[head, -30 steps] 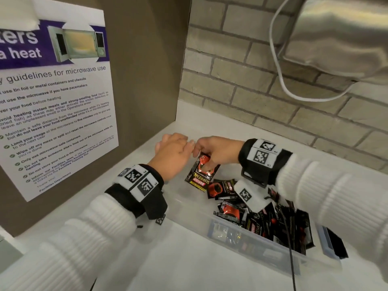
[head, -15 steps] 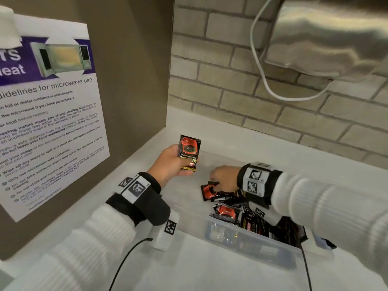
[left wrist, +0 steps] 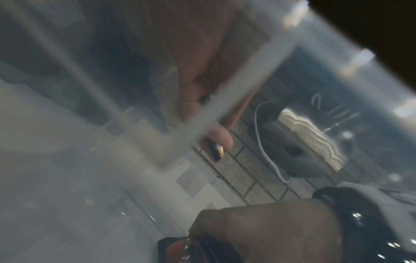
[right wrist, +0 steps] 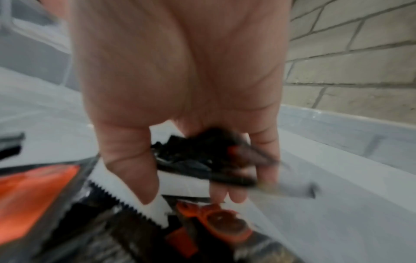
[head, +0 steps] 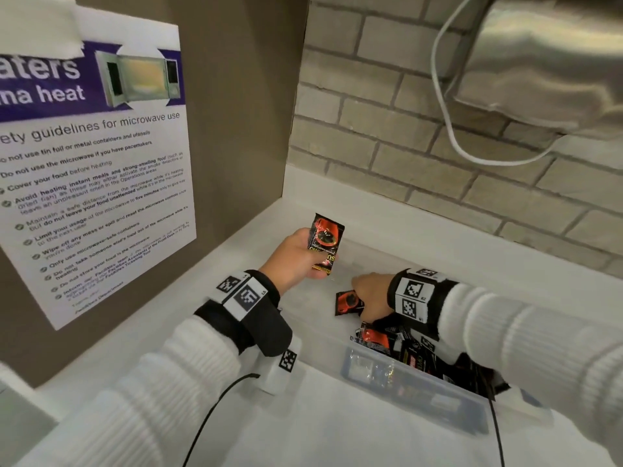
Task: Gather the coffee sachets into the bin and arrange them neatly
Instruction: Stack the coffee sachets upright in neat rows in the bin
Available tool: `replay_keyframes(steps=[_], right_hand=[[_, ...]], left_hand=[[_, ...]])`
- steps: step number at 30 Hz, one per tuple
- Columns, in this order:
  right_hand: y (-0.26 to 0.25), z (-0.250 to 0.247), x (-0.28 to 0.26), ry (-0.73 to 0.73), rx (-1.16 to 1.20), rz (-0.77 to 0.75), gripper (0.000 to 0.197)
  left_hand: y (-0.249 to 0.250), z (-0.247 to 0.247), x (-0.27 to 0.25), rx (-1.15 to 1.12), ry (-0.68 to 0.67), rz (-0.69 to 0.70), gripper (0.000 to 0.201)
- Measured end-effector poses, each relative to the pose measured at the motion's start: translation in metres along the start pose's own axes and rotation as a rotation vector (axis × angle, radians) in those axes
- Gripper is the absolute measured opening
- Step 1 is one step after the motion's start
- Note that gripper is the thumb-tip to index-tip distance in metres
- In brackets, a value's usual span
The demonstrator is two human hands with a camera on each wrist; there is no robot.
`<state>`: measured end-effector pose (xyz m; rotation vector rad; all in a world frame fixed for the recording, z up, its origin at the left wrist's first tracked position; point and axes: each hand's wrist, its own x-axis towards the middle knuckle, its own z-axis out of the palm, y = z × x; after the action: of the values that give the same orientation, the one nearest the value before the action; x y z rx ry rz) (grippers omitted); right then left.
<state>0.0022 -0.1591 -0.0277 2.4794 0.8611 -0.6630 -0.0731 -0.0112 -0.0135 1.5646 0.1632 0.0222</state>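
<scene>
A clear plastic bin (head: 418,382) sits on the white counter with several black-and-orange coffee sachets (head: 401,348) piled at its right end. My left hand (head: 296,254) holds one sachet (head: 325,242) upright above the bin's far left corner. My right hand (head: 369,296) is down inside the bin, and its fingers grip a sachet (head: 347,303) lying there. In the right wrist view the fingers (right wrist: 265,160) curl round a blurred dark sachet (right wrist: 216,160) above other sachets (right wrist: 220,224). The left wrist view is blurred by the bin wall; a fingertip (left wrist: 221,137) presses a sachet edge (left wrist: 217,151).
A brown panel with a microwave guidelines poster (head: 91,183) stands to the left. A brick wall (head: 387,136) runs behind the counter, and a metal appliance (head: 546,59) with a white cord (head: 451,129) hangs at the upper right. A black cable (head: 215,409) trails from my left wrist.
The sachet passed from my right hand to my left, which lifted it upright. My right hand went down into the bin and took hold of another sachet.
</scene>
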Motion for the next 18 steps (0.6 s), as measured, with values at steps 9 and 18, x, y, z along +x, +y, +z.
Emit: replay_keyframes(steps=[9,18], right_hand=[[0.018,-0.033,-0.065,0.445,0.264,-0.145,0.038],[0.016,-0.030,-0.102,0.868,0.017,-0.183,0.081]], left_hand=[[0.023,-0.007,-0.010,-0.173,0.064,0.034,0.032],[0.054,0.010,-0.029,-0.318,-0.450,-0.222,0.063]])
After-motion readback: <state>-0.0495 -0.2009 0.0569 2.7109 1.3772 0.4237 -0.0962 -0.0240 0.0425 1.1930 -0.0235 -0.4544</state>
